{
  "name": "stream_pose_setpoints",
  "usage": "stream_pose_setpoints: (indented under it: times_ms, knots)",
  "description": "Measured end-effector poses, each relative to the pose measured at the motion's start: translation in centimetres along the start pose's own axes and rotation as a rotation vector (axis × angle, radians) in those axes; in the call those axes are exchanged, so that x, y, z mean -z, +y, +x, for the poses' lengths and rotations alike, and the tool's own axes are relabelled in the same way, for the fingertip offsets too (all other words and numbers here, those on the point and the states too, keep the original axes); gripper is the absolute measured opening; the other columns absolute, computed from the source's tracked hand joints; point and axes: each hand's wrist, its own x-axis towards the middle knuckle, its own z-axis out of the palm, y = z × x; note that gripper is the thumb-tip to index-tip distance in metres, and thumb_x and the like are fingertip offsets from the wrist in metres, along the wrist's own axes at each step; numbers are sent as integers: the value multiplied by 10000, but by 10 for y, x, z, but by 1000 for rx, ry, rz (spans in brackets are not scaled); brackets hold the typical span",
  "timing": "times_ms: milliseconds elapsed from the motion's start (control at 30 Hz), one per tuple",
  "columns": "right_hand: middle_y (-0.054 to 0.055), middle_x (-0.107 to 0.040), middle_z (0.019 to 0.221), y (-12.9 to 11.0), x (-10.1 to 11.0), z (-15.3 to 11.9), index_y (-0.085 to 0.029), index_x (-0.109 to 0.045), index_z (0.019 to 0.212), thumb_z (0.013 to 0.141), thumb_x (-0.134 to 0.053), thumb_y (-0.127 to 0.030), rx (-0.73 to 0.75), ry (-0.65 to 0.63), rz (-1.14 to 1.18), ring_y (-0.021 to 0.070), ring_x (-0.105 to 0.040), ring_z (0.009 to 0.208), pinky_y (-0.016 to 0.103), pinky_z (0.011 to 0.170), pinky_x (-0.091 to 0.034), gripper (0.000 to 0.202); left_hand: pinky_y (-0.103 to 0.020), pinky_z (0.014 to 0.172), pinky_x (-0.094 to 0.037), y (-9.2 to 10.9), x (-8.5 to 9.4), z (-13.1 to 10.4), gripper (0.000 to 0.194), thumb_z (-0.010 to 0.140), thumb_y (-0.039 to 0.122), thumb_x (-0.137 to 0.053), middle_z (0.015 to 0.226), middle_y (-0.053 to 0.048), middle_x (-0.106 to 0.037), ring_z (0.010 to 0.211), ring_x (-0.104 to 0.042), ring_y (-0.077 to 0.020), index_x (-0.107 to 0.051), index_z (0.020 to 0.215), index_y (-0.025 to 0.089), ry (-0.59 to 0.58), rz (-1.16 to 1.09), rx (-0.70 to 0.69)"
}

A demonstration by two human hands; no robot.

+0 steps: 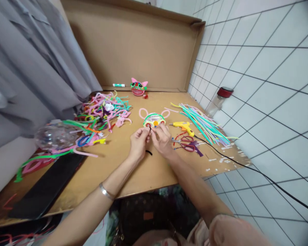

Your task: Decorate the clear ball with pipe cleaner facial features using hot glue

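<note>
My left hand (139, 142) and my right hand (162, 139) meet over the middle of the table, fingers pinched. A black pipe cleaner (149, 152) runs between them; a dark bit shows at the fingertips and a curved end sticks out below my left hand. Just beyond my fingertips lies an animal face made of pipe cleaners (154, 118), with pink loop ears, a green arc, red-ringed eyes and an orange nose. To the right of my right hand are a yellow glue gun (184, 127) and red-handled scissors (188, 143).
A tangle of coloured pipe cleaners (105, 109) and a clear plastic container (55, 135) are on the left. Straight pipe cleaners (204, 124) lie right, near a red-lidded jar (219, 100). A finished pink animal head (138, 87) and a marker (118, 85) sit by the cardboard (136, 44).
</note>
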Motion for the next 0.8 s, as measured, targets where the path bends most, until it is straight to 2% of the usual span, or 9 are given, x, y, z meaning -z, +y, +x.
stream_pose_setpoints:
  times_ms: [100,200,300,467,567,633,733,767,800]
  knots:
    - [80,-596,837,0,1,1,-182,-655,886,950,-413,-208,40,-41,-82,203,-539,848,340,790,-409,252,-188,470,-294,-3,0,4,354,584,441,-748,569,57,-487,475,-374,-42,-563,676,154,1,27,0]
    - [71,-596,822,0,6,0,-181,-656,918,949,-431,-221,157,-81,-151,197,-532,821,339,776,-389,230,-192,459,-263,-5,10,9,384,566,466,-757,552,63,-471,460,-348,-43,-563,682,156,-6,62,25]
    - [54,-601,822,14,22,-1,-209,-637,865,930,-501,-264,200,-39,-183,189,-537,808,344,771,-372,160,-199,468,-258,-7,21,13,379,604,485,-740,552,55,-474,470,-343,-51,-587,694,150,-41,184,-24]
    - [48,-525,787,60,62,8,-214,-522,741,891,-507,-262,-237,352,-168,208,-498,796,358,757,-390,158,-205,484,-256,-4,28,16,362,674,496,-685,552,49,-459,489,-329,-64,-572,677,153,-79,265,-112]
    - [39,-512,800,60,73,17,-214,-510,771,850,-527,-234,-246,401,-113,203,-497,807,352,765,-405,84,-204,514,-286,5,29,20,327,693,476,-659,569,47,-473,517,-349,-72,-588,703,157,-95,290,-177]
    - [34,-530,793,43,70,15,-210,-537,789,859,-520,-228,-170,249,-52,187,-505,777,334,751,-409,74,-204,532,-306,14,35,24,296,691,448,-661,574,39,-496,538,-376,-79,-604,681,157,-181,366,-172]
    - [16,-585,768,10,55,1,-207,-595,782,848,-536,-183,-29,-332,109,157,-539,729,290,701,-399,92,-208,565,-349,23,49,31,234,652,380,-698,601,14,-584,565,-448,-93,-674,678,149,-523,542,5]
    - [10,-597,764,1,49,-5,-205,-610,783,839,-554,-178,-24,-510,129,145,-539,692,275,665,-392,84,-213,585,-372,25,53,34,212,647,355,-698,629,0,-624,583,-482,-101,-693,685,147,-606,594,55]
    - [8,-601,751,-5,43,-11,-201,-615,762,824,-581,-182,-33,-626,106,141,-538,668,268,639,-383,73,-218,609,-393,25,58,36,193,642,333,-695,655,-12,-656,601,-513,-109,-708,691,147,-646,636,82]
